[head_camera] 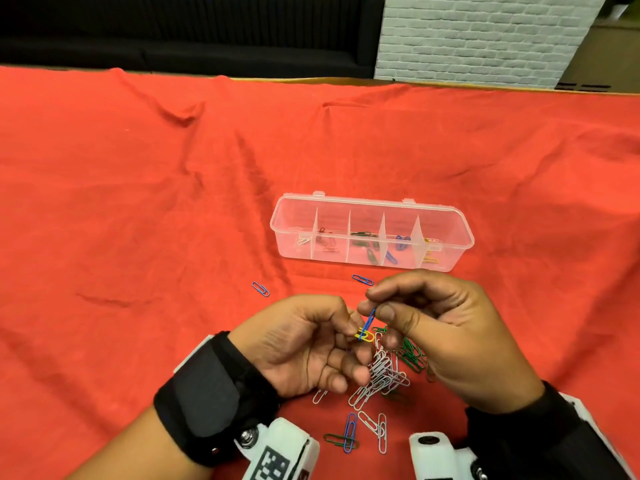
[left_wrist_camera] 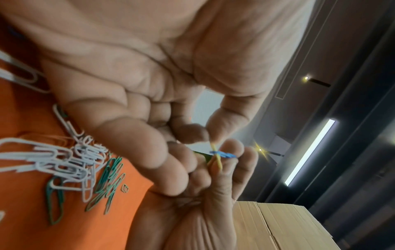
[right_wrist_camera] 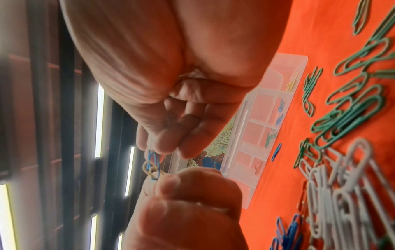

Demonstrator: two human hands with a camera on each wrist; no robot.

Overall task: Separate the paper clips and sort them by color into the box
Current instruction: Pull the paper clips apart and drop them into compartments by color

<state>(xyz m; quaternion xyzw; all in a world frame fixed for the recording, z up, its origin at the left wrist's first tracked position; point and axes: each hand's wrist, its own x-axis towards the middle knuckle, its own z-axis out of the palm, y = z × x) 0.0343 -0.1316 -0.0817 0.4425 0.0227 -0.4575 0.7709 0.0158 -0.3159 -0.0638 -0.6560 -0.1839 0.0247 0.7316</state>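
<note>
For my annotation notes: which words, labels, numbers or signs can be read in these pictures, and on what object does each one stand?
No text can be read with certainty.
White wrist mount on the left wrist: a black square-pattern marker, no letters; beside it a red mark cut by the frame edge, unreadable.
Clear box, paper clips, red cloth: no writing visible.

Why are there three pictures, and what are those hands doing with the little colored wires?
Those are a person's two hands, filmed by three cameras: one on the head looking down, one strapped to each wrist looking along the fingers. The wires are paper clips. The left hand pinches a yellow clip and the right hand pinches a blue clip; the two are hooked together. On the red cloth lies a pile of white clips and green clips. Behind stands a clear box with compartments, holding clips sorted by color.
</note>
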